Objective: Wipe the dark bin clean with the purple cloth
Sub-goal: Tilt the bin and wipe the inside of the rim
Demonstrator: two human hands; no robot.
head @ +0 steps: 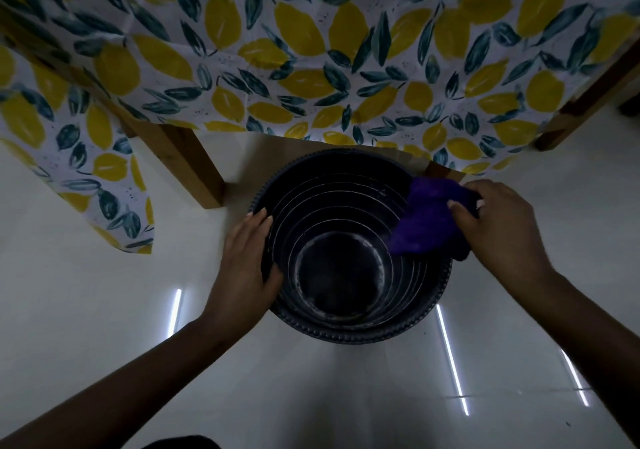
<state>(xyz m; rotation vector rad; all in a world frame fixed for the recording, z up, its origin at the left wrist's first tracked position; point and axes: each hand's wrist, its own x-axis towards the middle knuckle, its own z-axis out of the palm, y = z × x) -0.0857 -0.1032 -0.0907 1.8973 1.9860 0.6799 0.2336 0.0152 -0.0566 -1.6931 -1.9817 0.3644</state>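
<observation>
Dark bin (341, 268) stands upright on the pale glossy floor (104, 292), just in front of a wooden table leg (188, 164) and under the hanging edge of a lemon-print tablecloth (311, 67). The head camera, the only view, looks almost straight down its open mouth, so its long axis runs away from the lens toward the floor; the ribbed inner wall steps down in rings to a round base that shows a pale, dusty-looking ring at its edge.

The left hand (242, 265) lies on the bin's left rim, fingers curled over the lip and thumb on the inner side, clasping it to hold the bin steady. The right hand (498, 227) is at the right rim, its fingers bunched tight around the purple cloth (427, 223). The cloth drapes from that grip over the rim and down onto the upper inner wall, touching the ribs there; whether it is pressed hard or merely resting cannot be told.

The unwiped surface lies down and to the left of the right fingers: the lower rings and the base are well below the cloth. The right hand is the nearer one to that work and already carries the cloth, so the likely next move is a sweep downward and around the wall while the left hand braces against the push.
</observation>
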